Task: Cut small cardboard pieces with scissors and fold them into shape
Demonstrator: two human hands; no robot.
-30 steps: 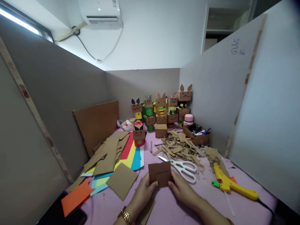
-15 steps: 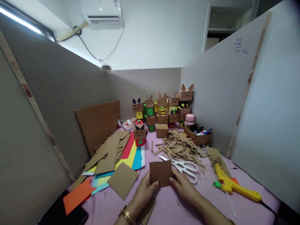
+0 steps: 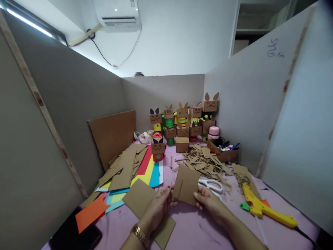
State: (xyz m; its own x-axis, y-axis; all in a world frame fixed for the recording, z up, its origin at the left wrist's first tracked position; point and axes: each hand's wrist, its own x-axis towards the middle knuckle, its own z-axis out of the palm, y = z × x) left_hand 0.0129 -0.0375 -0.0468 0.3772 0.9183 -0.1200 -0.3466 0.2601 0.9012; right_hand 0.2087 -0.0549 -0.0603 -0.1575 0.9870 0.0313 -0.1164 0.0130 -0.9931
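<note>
A square piece of brown cardboard (image 3: 187, 185) is held up above the table, tilted, with a crease or seam down its left part. My right hand (image 3: 209, 201) pinches it at the lower right edge, thumb in front. At its lower left corner is my left hand (image 3: 161, 203), fingers half curled and apart; whether they touch the edge is hard to make out. White-handled scissors (image 3: 214, 184) lie partly hidden behind the cardboard and my right hand. Below my left forearm rest a cardboard square (image 3: 137, 196) and another cardboard piece (image 3: 166, 231).
Cardboard scraps (image 3: 205, 161) pile up beyond the scissors. A yellow glue gun (image 3: 270, 210) lies at right. Cardboard sheets (image 3: 125, 170) and coloured paper (image 3: 148, 170) are at left. Box-headed cardboard figures (image 3: 182, 121) stand at the back, beside a box of pens (image 3: 226, 152).
The cardboard has turned and tilted, showing a lighter face. My left hand has loosened from its left side, while my right hand keeps hold. The view has shifted slightly left.
</note>
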